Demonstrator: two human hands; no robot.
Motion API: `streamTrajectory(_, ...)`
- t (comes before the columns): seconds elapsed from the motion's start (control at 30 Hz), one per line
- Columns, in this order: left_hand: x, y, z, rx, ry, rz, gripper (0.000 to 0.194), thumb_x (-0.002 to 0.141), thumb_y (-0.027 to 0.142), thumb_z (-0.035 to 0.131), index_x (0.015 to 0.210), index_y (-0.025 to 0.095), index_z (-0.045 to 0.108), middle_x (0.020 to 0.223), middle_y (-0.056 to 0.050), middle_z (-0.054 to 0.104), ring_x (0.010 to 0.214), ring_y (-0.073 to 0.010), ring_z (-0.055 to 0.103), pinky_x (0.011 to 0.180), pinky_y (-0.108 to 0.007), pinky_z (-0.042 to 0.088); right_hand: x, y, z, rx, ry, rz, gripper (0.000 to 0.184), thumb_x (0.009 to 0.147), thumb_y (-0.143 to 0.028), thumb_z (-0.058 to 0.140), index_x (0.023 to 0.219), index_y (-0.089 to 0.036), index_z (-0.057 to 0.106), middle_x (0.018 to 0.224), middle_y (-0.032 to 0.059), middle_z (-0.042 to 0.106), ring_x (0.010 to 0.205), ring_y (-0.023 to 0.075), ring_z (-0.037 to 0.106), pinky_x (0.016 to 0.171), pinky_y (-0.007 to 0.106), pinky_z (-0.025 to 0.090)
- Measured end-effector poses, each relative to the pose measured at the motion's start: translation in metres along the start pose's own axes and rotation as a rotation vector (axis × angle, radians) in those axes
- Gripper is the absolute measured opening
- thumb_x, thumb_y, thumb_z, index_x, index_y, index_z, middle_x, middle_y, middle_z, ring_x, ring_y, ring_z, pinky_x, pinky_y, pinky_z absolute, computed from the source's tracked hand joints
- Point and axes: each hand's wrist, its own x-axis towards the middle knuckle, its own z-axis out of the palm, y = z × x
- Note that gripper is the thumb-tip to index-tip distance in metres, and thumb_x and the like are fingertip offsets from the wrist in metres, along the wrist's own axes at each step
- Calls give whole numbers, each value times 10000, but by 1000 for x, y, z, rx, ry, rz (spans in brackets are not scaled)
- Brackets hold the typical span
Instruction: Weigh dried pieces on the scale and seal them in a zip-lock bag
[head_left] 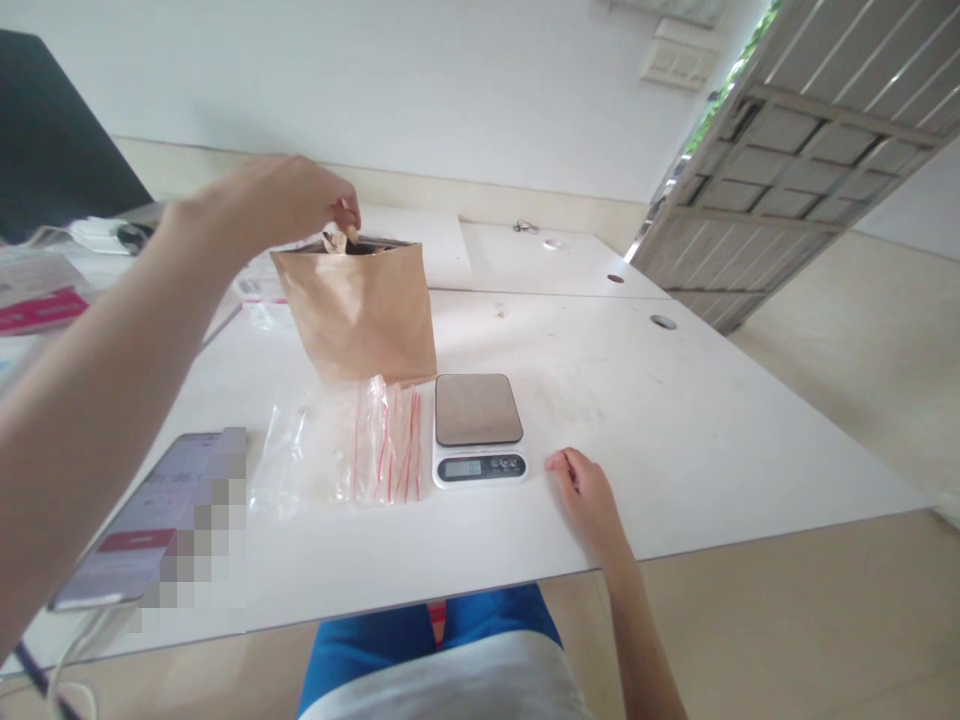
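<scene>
An open brown paper bag (367,310) stands upright, dark inside its mouth. My left hand (289,195) reaches over to its top edge, fingers pinched together beside a crumpled tan bit at the opening; what they grip is too small to make out. On the table right of the scale rests my right hand (589,500), its fingers curled closed around a small dark spot that I cannot identify. The digital kitchen scale (478,410), with a bare steel plate and a lit display, sits between the hands. Clear zip bags (382,445) with red strips lie left of it.
A phone (142,520) with a white cable lies at the table's left. Behind my left arm are a dark screen (60,140), a white device (105,235) and pink-marked packets (41,300). The white table (720,440) has cable holes near its far right edge.
</scene>
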Motion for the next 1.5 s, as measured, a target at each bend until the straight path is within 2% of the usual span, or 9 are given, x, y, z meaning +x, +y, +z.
streamTrajectory(0.1,-15,18,-14,29,113,-81,275,892,218,446,966,117,692,903,1,652,971,-145,556,1006,-479,344,0,1,1,6,3,-6,343,932,-352,320,739,-198,559,751,69,671,710,194,596,705,311,426)
streamTrajectory(0.2,-30,51,-7,-244,367,-63,318,879,339,506,1065,135,663,1012,-18,667,924,-144,582,915,-373,440,0,1,1,21,5,-17,336,940,-350,316,740,-204,544,757,70,672,723,201,603,725,322,427)
streamTrajectory(0.47,-70,121,142,-581,-44,155,220,892,227,475,941,184,685,936,-51,726,876,-168,673,829,-281,520,-1,2,1,42,-5,-16,332,944,-363,314,745,-210,530,770,65,663,745,213,593,744,340,408)
streamTrajectory(0.6,-88,128,174,-565,-83,188,265,926,226,396,975,225,656,1024,-41,702,953,-163,668,874,-286,518,-2,3,1,51,-5,-19,329,943,-360,315,753,-210,537,784,67,669,759,215,598,754,342,409)
streamTrajectory(0.97,-120,115,142,-326,-218,212,242,922,309,444,990,195,645,1050,-67,657,914,-203,647,795,-333,522,-2,0,-1,48,-21,1,329,931,-357,314,765,-202,552,800,72,675,790,223,604,775,345,408)
streamTrajectory(1.1,-89,99,93,-217,209,158,245,931,268,409,1029,170,612,1045,-65,647,1018,-194,582,927,-348,460,-1,0,0,47,-17,-10,327,935,-358,313,759,-204,542,793,71,667,781,224,598,774,349,405)
streamTrajectory(1.23,-47,68,50,-120,536,-218,301,923,199,430,1203,139,525,1267,-105,541,1200,-208,467,1061,-397,350,-1,1,1,51,-20,-15,340,942,-365,318,758,-196,548,777,75,663,750,222,592,756,351,410)
streamTrajectory(1.37,-32,47,38,-70,216,-475,378,952,282,370,1251,89,499,1341,-144,515,1244,-248,460,1064,-481,331,0,-13,-2,162,0,-54,333,957,-356,346,788,-188,579,784,63,647,733,192,592,678,300,430)
streamTrajectory(1.5,-42,43,40,-31,27,-495,501,969,396,242,1100,52,583,1184,-173,635,1147,-296,554,993,-551,382,12,-57,-14,304,-32,-260,291,976,-302,372,857,-193,615,848,50,628,833,162,610,745,271,465)
